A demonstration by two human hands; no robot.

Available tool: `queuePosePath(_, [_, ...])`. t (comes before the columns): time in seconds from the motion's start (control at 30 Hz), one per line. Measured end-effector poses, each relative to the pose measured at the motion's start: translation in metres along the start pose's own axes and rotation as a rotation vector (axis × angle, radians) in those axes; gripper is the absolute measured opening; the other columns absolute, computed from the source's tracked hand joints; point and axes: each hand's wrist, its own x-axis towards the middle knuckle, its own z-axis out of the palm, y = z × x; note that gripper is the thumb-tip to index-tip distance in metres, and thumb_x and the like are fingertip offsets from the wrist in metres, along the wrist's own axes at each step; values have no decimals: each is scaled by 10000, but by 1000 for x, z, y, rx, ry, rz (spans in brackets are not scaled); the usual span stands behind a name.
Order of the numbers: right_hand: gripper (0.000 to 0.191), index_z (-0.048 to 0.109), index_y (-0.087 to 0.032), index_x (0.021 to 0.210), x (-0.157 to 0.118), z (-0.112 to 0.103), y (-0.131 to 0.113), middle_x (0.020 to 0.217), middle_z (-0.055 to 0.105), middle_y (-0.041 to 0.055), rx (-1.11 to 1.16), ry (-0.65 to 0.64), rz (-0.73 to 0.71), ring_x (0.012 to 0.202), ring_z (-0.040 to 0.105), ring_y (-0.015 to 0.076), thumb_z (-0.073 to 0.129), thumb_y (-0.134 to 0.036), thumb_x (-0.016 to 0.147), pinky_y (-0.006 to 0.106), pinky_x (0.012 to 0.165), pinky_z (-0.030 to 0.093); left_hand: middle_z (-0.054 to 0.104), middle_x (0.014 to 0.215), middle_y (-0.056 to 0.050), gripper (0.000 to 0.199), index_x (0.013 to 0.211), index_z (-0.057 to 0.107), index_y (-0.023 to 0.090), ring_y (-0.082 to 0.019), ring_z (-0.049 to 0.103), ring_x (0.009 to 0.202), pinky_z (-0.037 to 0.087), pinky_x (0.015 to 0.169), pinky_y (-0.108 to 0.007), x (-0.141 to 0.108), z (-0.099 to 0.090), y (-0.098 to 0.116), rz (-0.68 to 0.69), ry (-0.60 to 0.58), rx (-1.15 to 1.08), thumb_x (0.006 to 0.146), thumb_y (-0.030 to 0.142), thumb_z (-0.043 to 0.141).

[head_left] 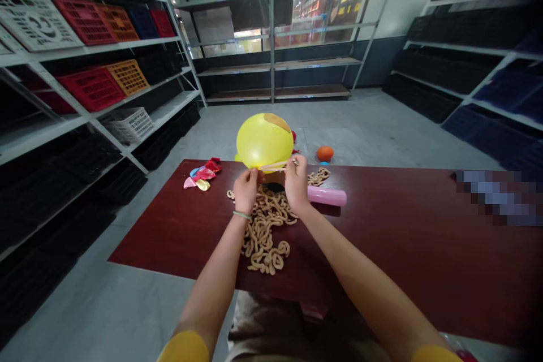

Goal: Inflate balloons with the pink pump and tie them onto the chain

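Note:
An inflated yellow balloon, with a tan patch near its top, is up over the table's far edge. At its underside my left hand is closed, fingertips pinching what looks like the balloon's neck. My right hand is closed in a pinch on a thin pale strip that stretches between both hands. Whether this strip is cord or part of the balloon, I cannot tell. Below my hands lies a heap of tan, curly, rope-like pieces. A pink cylinder lies beside my right wrist, partly hidden.
Limp balloons in several colours lie on the left of the dark red table. An orange balloon is beyond the far edge. Shelves with plastic crates stand left; more racks stand behind and to the right.

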Motion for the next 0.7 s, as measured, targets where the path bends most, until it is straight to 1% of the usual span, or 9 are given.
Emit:
queuePosePath(0.03, [258,412,-249,1064,1,-6,-3,926,599,38,-85,19,-43,760,584,174,294,-461,975,287,642,418,722,821,-64,368,857,673,159,-170,677,669,524,648,-278,1,0,-2,-34,-6,-10,846,508,556])
queuePosePath(0.1, [258,470,-233,1050,3,-15,-7,892,642,50,-261,-17,-156,722,601,189,323,-433,981,290,625,394,713,797,-61,327,856,654,162,-153,654,585,507,568,-263,4,-2,-4,-93,-32,14,849,475,560])
queuePosePath(0.2, [280,528,-208,1039,8,-22,-8,793,670,56,-471,-180,-399,655,611,189,310,-378,994,281,590,353,687,715,-36,182,893,598,165,-129,608,500,471,496,-236,6,-4,-3,-181,-56,55,844,338,569])
queuePosePath(0.27, [287,545,-197,1043,14,-24,-6,773,680,61,-541,-247,-487,653,622,188,309,-354,998,274,580,337,664,657,-9,141,941,552,171,-123,586,466,446,472,-220,5,-5,-1,-197,-58,63,823,248,568])
queuePosePath(0.37, [278,542,-200,1060,25,-25,-2,798,690,59,-558,-260,-437,639,627,194,308,-338,999,276,569,327,628,601,33,171,979,532,193,-112,556,443,411,462,-199,0,-5,4,-76,-48,120,808,183,539])
queuePosePath(0.47, [265,528,-216,1075,35,-30,2,785,679,40,-520,-282,-362,601,612,199,320,-357,994,284,566,332,581,562,62,209,993,579,217,-90,503,425,367,450,-178,-8,-1,7,39,-58,149,799,167,518])
queuePosePath(0.53, [262,521,-228,1077,40,-36,2,771,670,26,-481,-318,-352,591,605,195,323,-380,996,286,573,346,542,529,69,247,1020,618,214,-74,438,387,319,414,-172,-11,3,10,4,-98,98,798,179,514])
queuePosePath(0.6, [259,514,-242,1082,43,-43,1,808,675,21,-428,-361,-359,622,618,187,318,-392,1003,285,591,366,510,507,68,305,1079,645,196,-63,376,352,270,376,-177,-14,7,12,-85,-157,28,806,213,510])
queuePosePath(0.7, [251,506,-256,1090,47,-51,-4,900,683,26,-367,-412,-369,695,639,178,310,-390,1011,283,622,388,510,521,61,378,1159,647,174,-59,370,347,254,354,-179,-16,11,15,-199,-268,-43,813,267,526])
